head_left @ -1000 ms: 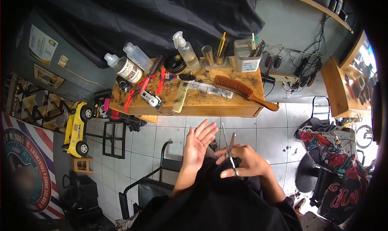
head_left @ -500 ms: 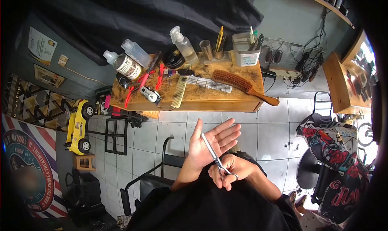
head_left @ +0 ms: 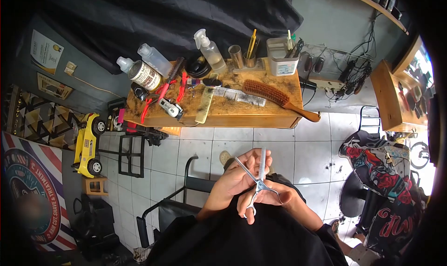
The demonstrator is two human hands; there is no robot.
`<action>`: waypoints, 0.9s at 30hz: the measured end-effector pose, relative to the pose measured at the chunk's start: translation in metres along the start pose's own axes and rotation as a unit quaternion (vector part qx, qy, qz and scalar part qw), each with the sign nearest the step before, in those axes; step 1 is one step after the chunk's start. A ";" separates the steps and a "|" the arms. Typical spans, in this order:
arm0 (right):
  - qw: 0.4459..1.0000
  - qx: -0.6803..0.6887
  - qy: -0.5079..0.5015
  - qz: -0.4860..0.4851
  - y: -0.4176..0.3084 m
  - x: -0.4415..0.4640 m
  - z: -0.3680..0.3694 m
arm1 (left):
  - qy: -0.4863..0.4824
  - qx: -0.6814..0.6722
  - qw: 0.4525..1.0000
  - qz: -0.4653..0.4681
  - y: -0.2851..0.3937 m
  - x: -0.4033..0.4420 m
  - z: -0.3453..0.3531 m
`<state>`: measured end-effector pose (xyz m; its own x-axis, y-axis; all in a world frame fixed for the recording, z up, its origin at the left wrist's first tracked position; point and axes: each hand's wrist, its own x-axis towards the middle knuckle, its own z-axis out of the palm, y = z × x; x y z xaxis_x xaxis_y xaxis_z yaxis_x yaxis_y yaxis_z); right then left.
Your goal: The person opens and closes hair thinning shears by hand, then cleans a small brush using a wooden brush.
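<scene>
While the right hand (head_left: 269, 196) holds spread scissors (head_left: 260, 186), one blade toothed, the left hand (head_left: 237, 175), loosely cupped, is just behind them.

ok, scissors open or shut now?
Open. The scissors have their plain blade and toothed blade spread in a V, tips well apart; the right hand holds the handles.

The wooden table (head_left: 233, 111) carries a brown brush (head_left: 266, 93), a spray bottle (head_left: 214, 57) and what look like clippers (head_left: 171, 108).
</scene>
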<state>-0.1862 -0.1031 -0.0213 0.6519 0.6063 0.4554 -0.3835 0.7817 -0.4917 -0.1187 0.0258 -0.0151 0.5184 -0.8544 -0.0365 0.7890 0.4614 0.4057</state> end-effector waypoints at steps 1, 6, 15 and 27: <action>1.000 0.001 0.001 0.000 0.002 -0.001 -0.001 | 0.032 0.041 0.999 0.017 -0.001 -0.002 0.008; 0.999 0.016 -0.031 -0.003 0.009 -0.006 -0.006 | -0.011 0.053 0.998 0.014 0.000 -0.002 0.000; 0.999 0.018 -0.045 -0.024 0.006 -0.008 -0.009 | 0.054 0.115 0.992 0.029 0.001 -0.002 0.000; 1.000 0.001 -0.014 0.021 0.002 -0.010 -0.003 | 0.075 0.125 0.987 0.064 0.003 -0.005 -0.004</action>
<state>-0.1915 -0.1081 -0.0293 0.6168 0.6420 0.4554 -0.4116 0.7563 -0.5086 -0.1180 0.0327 -0.0177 0.6668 -0.7389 -0.0969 0.6169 0.4743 0.6281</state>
